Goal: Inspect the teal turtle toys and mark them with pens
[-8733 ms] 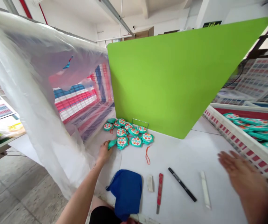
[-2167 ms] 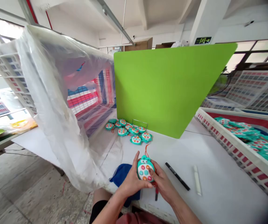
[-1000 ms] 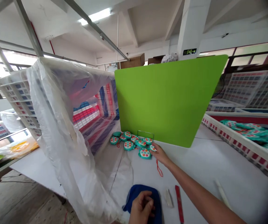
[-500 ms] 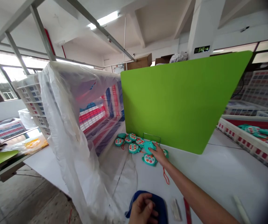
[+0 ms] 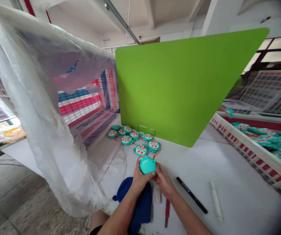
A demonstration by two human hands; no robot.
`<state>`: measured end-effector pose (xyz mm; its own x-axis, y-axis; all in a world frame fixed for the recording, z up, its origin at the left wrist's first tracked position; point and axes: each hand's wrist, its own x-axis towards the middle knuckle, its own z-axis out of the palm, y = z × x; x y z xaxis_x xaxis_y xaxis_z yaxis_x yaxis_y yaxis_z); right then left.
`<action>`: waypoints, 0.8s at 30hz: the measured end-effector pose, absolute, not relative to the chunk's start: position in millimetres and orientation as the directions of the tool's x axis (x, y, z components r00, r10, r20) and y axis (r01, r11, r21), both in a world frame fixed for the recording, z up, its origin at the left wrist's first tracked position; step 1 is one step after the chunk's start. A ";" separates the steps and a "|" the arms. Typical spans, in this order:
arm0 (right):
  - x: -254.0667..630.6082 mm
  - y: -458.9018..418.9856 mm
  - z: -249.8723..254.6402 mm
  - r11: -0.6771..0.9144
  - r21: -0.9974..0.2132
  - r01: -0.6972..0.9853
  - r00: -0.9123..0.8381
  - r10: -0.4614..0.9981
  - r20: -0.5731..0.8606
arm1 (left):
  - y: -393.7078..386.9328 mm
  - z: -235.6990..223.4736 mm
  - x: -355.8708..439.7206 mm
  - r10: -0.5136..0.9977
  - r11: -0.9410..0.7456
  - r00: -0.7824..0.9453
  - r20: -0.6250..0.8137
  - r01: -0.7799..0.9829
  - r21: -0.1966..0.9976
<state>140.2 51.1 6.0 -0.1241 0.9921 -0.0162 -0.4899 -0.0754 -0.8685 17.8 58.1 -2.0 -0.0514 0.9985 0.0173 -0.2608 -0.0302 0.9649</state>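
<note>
Head view: fingers of the left hand and fingers of the right hand closed from both sides on a teal turtle-shaped toy, gripping it between them, smooth teal side turned up. Thin red cord curving from the toy's edge just beyond the left fingers. Directly under the hands, a dark blue cloth lying on the white worktop. Just below the right fingers, a small white block and a red-handled tool, partly hidden behind the right wrist.

To the right of the fingers, a black marker lying at a slant, and farther right a white stick. Just ahead of the fingers, a matching toy with coloured buttons, and beyond it a loose cluster of about 8 more, near a small wire stand at the foot of a lime-green panel. Well to the left, clear plastic sheeting draped down to the worktop. Far to the right, a white crate heaped with teal toys.
</note>
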 end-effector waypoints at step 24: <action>224.8 -39.6 -27.1 0.754 -0.143 0.641 -0.656 0.635 0.407 | -15.1 11.9 -25.8 0.893 0.381 0.157 -0.421 -0.761 0.525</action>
